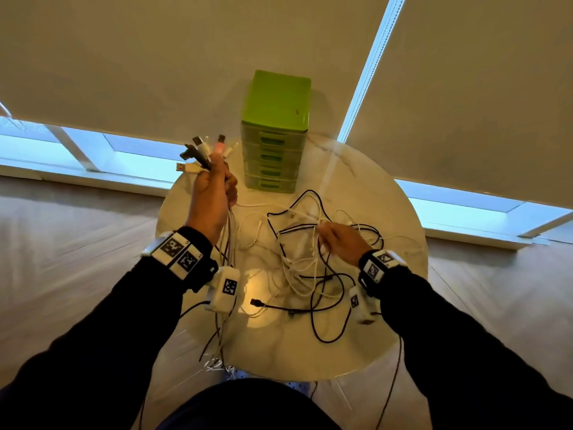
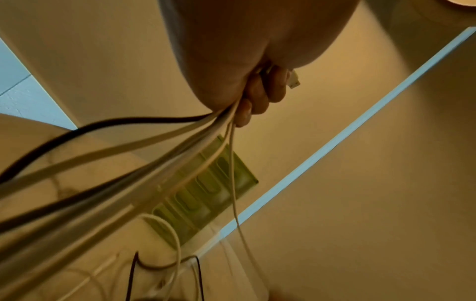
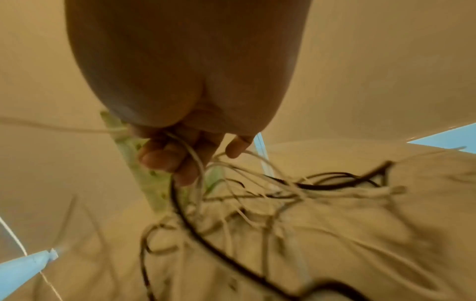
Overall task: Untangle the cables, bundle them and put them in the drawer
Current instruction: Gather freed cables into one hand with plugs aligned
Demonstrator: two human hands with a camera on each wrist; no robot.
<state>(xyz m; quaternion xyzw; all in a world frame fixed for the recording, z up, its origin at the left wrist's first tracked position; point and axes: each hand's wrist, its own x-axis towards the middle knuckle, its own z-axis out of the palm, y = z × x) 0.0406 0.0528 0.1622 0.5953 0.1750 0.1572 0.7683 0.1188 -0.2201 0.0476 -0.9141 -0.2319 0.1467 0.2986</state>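
**Cable ends gathered in the left fist, tangle under the right**

The left hand (image 1: 214, 189) was raised at 10 o'clock over the round counter (image 1: 387, 346), its fingers (image 2: 260, 95) clamped round a bunch of cable ends (image 1: 201, 152) whose plugs fanned out above the fist. The right hand (image 1: 342, 240), at 3 o'clock, pinched white strands of the tangled cables (image 1: 305, 268) spread across the counter's middle. The green drawer unit (image 1: 274, 135) stood at 12 o'clock, all drawers closed.

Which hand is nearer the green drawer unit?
Left. The left hand is raised beside the green drawer unit, gripping cable ends. The right hand is lower, nearer the person, in the cable tangle.
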